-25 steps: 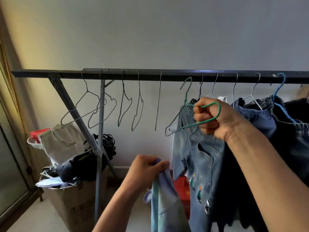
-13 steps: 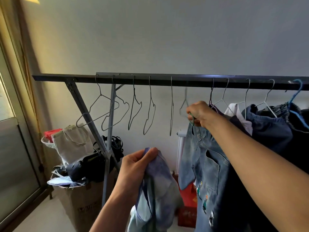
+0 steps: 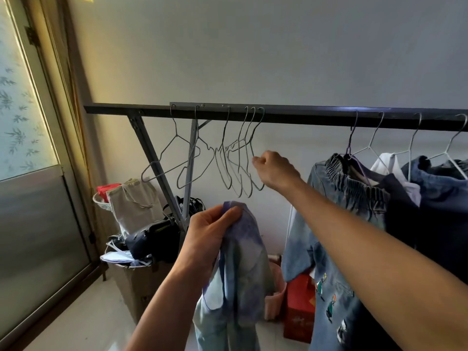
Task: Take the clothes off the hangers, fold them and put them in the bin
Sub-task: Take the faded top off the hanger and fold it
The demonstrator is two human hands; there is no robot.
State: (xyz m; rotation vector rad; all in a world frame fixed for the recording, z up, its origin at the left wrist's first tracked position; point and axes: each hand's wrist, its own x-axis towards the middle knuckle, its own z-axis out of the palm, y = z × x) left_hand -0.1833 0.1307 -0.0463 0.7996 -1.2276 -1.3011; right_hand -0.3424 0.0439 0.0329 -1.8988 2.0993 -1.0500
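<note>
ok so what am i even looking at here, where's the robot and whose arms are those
There is no robot here. A person wears a wide-angle camera on the head, so this one view looks forward and down along their own arms. The left hand grips a pale blue and purple garment. The right hand reaches up to bare wire hangers on the dark rail, fingers curled beside the nearest one; whether they pinch it is unclear. Farther right, more clothes hang, a denim piece nearest. No table: at left a cardboard box stands on the floor, piled with bags.
</note>
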